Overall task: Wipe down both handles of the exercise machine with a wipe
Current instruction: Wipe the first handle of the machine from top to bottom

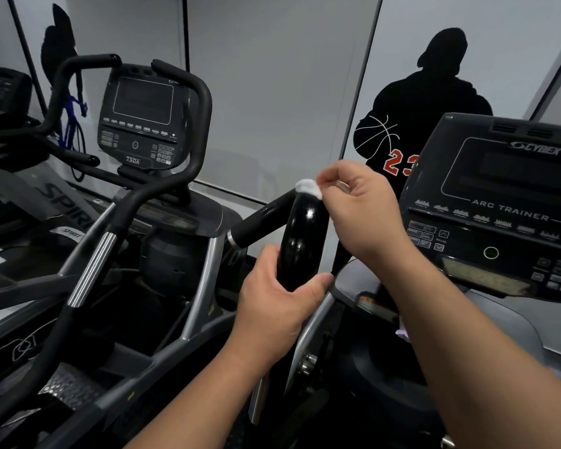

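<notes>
Head view is looking down over the exercise machine [499, 202], whose console is sitting at the right with the words ARC TRAINER across it. A second machine [143, 124] is standing farther off to the left, and a wall [272, 76] with a dark basketball figure is filling the far side.

The handle [300, 241] being worked on is rising near the middle of the scene, glossy and black, its long axis running roughly upright from near to far. The left hand [272, 306] is gripping its lower part, fingers wrapped around it, steadying it. The right hand [360, 205] is sitting just to the right of the handle's top, pinching a small white wipe [309, 187] between thumb and fingertips and pressing it against the upper tip.

So the wipe is lying at the far, upper end of the handle, and the unwiped length is probably stretching down toward the left hand. The right hand is the nearer one for drawing the wipe down along that axis. The machine's other handle is not clearly in view.
</notes>
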### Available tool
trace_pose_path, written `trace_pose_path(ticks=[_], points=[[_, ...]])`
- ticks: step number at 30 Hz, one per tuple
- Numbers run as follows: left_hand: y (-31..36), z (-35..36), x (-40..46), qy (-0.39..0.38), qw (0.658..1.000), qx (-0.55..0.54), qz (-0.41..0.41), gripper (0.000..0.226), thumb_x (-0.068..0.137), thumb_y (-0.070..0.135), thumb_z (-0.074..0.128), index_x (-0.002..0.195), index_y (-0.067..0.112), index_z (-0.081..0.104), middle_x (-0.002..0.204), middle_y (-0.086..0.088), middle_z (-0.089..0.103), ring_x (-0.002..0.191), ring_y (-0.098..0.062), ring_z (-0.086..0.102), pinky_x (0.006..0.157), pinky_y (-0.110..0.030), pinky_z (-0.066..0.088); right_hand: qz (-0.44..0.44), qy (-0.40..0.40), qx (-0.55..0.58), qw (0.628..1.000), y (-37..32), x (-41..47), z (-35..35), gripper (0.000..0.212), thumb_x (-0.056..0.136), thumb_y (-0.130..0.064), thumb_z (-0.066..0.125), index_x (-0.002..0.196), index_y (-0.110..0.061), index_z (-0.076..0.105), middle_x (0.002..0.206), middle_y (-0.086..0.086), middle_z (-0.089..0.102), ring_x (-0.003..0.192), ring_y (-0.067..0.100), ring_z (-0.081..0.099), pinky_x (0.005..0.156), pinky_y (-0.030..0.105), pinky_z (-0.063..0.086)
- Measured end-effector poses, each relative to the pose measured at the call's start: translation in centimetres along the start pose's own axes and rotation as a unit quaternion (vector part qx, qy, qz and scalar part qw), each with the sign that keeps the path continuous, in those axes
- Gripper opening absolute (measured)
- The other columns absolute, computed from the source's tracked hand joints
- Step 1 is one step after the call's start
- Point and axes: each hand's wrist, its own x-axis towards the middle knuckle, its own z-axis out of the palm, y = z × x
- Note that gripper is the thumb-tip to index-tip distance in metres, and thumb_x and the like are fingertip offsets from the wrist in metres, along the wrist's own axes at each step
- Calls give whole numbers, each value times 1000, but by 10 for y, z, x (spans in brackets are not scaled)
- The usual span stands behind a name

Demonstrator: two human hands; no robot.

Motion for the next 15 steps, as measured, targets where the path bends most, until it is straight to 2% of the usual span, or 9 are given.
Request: trace_pose_path(ticks=[1,4,6,8,10,12,13,15], points=[[-1,0,1,1,1000,0,0,37,64,53,77,86,30,57,69,18,60,63,3,55,58,-14,48,-16,-10,-18,1000,-1,2,-1,17,91,-10,57,87,-20,70,90,1,65,78,11,58,70,28,44],[-4,0,1,-4,1000,5,-5,39,62,58,74,86,33,57,70,18,60,64,2,56,60,-16,49,4,-46,-39,998,-4,10,-5,20,92,-9,54,88,-20,71,94,3,64,70,6,52,67,26,38],[-4,-1,0,-5,1000,7,-5,37,62,58,74,86,35,56,71,16,61,64,1,57,60,-18,51,-6,-60,-69,996,-7,13,-7,20,92,-9,55,87,-22,70,98,3,64,78,12,58,70,31,44],[-4,-1,1,-11,1000,6,-8,38,63,58,75,87,35,56,75,8,65,67,-8,62,61,-24,56,-35,-78,-85,993,-12,15,-8,19,92,-9,57,88,-22,71,99,3,63,83,11,59,75,29,46],[-6,-2,1,-14,1000,7,-14,38,64,56,76,88,34,57,82,2,69,74,-16,67,66,-32,60,-22,-100,-79,992,-14,21,-10,19,91,-8,57,87,-19,71,83,-4,62,64,0,54,64,24,41],[-6,-3,0,-12,1000,7,-14,35,65,53,78,88,34,58,81,8,69,72,-9,66,66,-26,58,-1,-114,-83,990,-14,27,-12,20,91,-7,55,85,-18,71,66,-11,56,47,1,45,53,24,37],[-5,-3,-1,-11,1000,11,-15,34,66,52,78,87,34,58,80,9,68,71,-7,65,65,-24,57,-7,-125,-97,987,-16,29,-12,21,90,-7,56,84,-19,71,68,-10,57,49,2,47,52,25,39],[-4,-4,-1,-12,1000,17,-17,35,66,53,78,87,35,57,83,8,68,71,-8,65,65,-27,57,-44,-154,-137,978,-24,31,-12,21,89,-7,56,84,-21,72,83,-7,61,65,5,56,60,25,46]])
